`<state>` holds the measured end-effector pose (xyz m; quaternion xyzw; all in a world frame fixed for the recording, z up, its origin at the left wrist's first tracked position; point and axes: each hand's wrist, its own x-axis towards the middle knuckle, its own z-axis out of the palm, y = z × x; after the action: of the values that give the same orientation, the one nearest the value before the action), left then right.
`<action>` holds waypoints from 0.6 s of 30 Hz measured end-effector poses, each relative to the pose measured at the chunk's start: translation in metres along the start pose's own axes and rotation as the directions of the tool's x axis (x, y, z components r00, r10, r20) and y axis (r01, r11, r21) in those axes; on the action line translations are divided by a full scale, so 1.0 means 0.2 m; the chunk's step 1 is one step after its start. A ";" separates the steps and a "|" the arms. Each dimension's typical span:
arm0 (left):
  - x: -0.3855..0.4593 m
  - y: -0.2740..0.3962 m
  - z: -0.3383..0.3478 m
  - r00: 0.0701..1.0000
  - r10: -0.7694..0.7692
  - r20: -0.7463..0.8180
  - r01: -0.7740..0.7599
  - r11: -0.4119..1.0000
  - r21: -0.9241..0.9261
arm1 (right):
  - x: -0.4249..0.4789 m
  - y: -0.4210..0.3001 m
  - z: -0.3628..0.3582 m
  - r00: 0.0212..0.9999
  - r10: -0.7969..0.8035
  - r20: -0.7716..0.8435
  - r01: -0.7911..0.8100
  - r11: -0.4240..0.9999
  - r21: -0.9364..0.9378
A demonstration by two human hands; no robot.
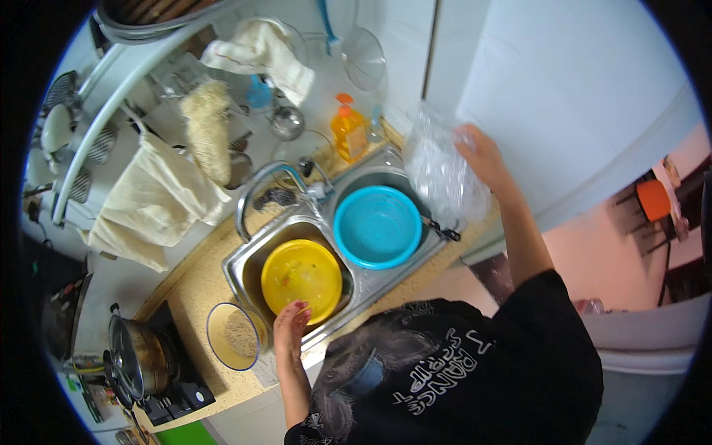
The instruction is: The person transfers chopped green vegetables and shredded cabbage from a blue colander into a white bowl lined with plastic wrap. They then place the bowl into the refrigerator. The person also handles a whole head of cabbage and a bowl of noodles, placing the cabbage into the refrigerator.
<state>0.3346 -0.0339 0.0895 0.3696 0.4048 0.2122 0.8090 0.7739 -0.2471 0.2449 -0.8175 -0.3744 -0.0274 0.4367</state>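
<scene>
My left hand [292,325] is at the near rim of a yellow plastic basin [328,261], its fingers loosely bent with nothing seen in them. Small food scraps lie in the basin, which sits in the left bowl of a stainless steel double sink [361,295]. Over to the right, my right hand [481,156] grips a crumpled clear plastic bag [439,172] beside the wall; its fingertips are partly hidden by the film. Between the hands, a blue plastic basin [378,228] rests in the right sink bowl.
A curved faucet [242,206] rises behind the sink. An orange soap bottle [349,130] stands at the back. Left are a blue-rimmed enamel bowl [217,334] with thin dry strands and a lidded pot [150,361] on a black cooktop [194,389]. Cloths [150,194] hang above.
</scene>
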 end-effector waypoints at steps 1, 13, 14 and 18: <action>-0.02 -0.02 -0.04 0.999 -0.026 -0.033 0.025 0.999 -0.034 | 0.04 0.02 -0.06 0.998 -0.064 -0.024 0.063 0.997 -0.048; -0.11 -0.14 -0.18 0.994 -0.032 -0.105 0.020 0.993 -0.112 | 0.26 0.50 0.02 0.996 0.062 -0.068 -0.092 0.643 -0.760; -0.13 -0.14 -0.18 0.991 -0.032 -0.132 0.017 0.994 -0.109 | 0.24 0.50 0.08 0.989 -0.071 -0.127 -0.058 0.606 -0.793; -0.16 -0.18 -0.23 0.986 -0.054 -0.158 0.037 0.993 -0.109 | 0.06 0.26 0.34 0.956 -0.292 0.025 0.252 0.773 -0.582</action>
<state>0.2803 -0.0582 0.0604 0.2985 0.4651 0.2441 0.7969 0.7963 -0.2086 0.1713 -0.8470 -0.4475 -0.2302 0.1711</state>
